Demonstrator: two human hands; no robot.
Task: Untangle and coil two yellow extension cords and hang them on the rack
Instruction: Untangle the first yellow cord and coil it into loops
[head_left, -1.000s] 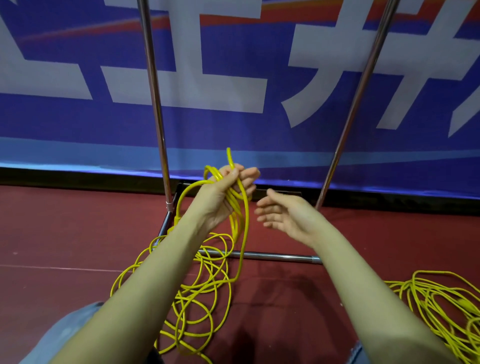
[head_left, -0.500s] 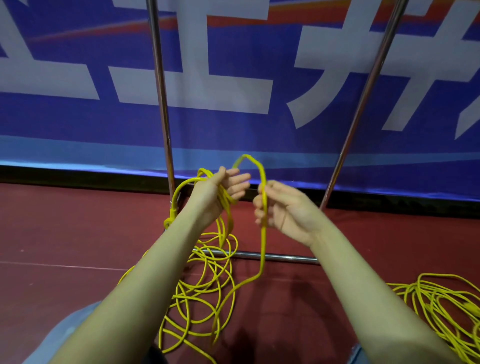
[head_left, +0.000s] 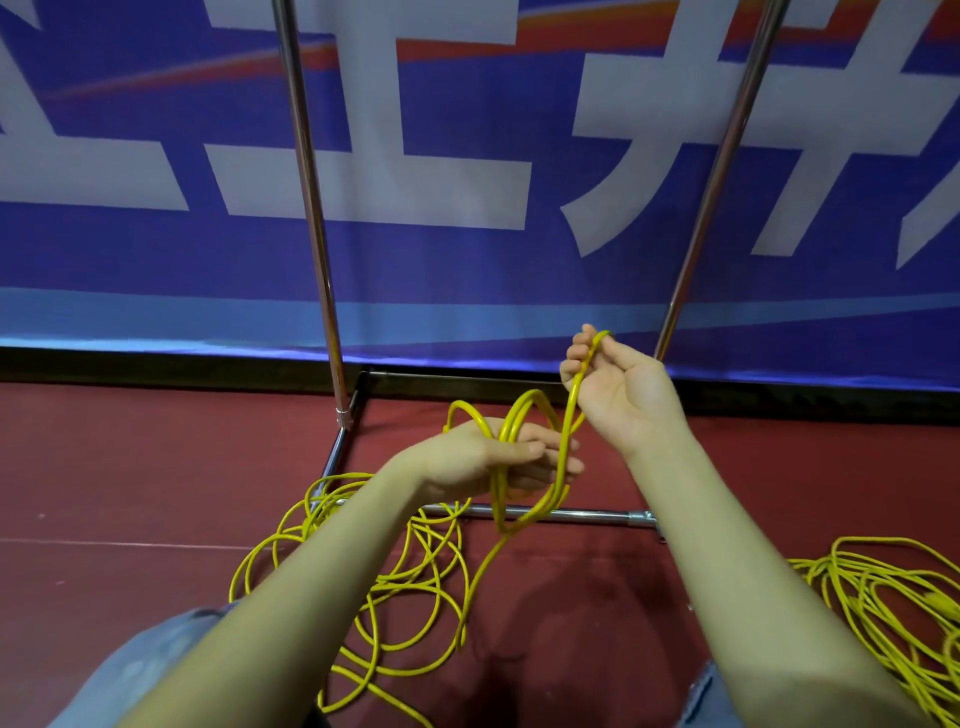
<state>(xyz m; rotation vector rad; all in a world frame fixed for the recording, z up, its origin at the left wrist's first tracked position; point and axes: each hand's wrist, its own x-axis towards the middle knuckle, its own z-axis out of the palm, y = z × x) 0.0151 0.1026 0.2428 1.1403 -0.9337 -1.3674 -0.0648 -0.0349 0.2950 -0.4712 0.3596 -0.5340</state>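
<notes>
Head view: both hands, left (head_left: 498, 457) and right (head_left: 618, 389), grip loops of thin yellow cord (head_left: 410, 582)

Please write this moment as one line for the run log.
phase: coiling first cord | left hand: holds loops | right hand: pinches cord | second cord: on floor, right | rack: nothing seen hung

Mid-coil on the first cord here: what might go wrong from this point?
1. The left hand holds only a few loops; with the fingers loosely curled they may slip off.
2. The strand the right hand lifts runs down into the loose tangle on the floor, so pulling could tighten a knot.
3. That tangle lies across the rack's base bar and might snag.
</notes>
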